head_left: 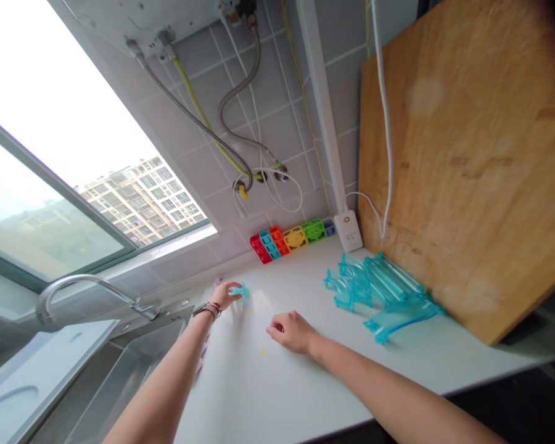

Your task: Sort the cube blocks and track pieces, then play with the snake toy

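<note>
My left hand (226, 293), with bands on its wrist, is over the far left part of the white counter (240, 394). Its fingers are closed on a small translucent turquoise plastic piece (244, 290). Near the middle of the counter, my right hand (290, 332) rests with curled fingers; whether anything is inside them is hidden. Tiny yellow bits (262, 352) lie between and around the hands. To the right of my right hand is a pile of translucent turquoise plastic parts (379, 283), some long and tube-like, others curved.
A row of coloured plastic blocks (296, 239) stands against the back wall, beside a white plug box (348, 230). Purple pieces (217, 282) line the counter's left edge by the sink (139, 351) and tap (97, 280). A large wooden board (462, 154) leans at right.
</note>
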### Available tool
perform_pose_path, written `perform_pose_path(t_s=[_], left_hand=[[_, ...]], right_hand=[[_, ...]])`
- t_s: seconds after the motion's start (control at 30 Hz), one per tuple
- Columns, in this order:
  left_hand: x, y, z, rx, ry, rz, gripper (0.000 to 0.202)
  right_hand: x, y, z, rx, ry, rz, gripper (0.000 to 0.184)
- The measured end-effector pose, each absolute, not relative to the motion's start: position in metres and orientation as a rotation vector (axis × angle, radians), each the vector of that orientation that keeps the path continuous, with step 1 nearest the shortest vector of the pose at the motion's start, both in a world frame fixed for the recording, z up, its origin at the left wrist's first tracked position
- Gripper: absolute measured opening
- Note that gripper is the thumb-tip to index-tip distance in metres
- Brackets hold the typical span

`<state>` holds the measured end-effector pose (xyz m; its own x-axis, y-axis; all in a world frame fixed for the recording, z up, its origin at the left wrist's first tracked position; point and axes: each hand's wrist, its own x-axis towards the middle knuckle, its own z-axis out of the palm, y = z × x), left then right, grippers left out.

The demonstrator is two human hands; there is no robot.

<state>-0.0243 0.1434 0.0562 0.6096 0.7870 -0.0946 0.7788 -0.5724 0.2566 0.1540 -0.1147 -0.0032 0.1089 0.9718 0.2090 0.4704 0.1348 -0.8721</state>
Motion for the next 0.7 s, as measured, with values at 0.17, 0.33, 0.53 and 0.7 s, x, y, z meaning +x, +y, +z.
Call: perform_pose_path(t_s=[0.17, 0.33, 0.53, 0.7], left_hand=[[-0.008, 0.159, 0.051, 2.693, 1.304, 0.069, 0.029], [0.014, 0.171, 0.043, 2.742, 1.304, 0.114, 0.028], [0.043, 0.186, 0.036, 2.735, 1.33, 0.19, 0.032], [0.063, 0.2, 0.033, 2.715, 1.389, 0.212, 0.03]], right_hand=[[0.152, -0.116, 0.0, -1.496, -1.529, 0.683, 0.022], [0.151, -0.114, 0.001, -1.56, -1.547, 0.67, 0.02], [0.15, -0.114, 0.001, -1.614, -1.563, 0.659, 0.025], [0.147, -0.115, 0.0, -1.681, -1.607, 0.62, 0.027]])
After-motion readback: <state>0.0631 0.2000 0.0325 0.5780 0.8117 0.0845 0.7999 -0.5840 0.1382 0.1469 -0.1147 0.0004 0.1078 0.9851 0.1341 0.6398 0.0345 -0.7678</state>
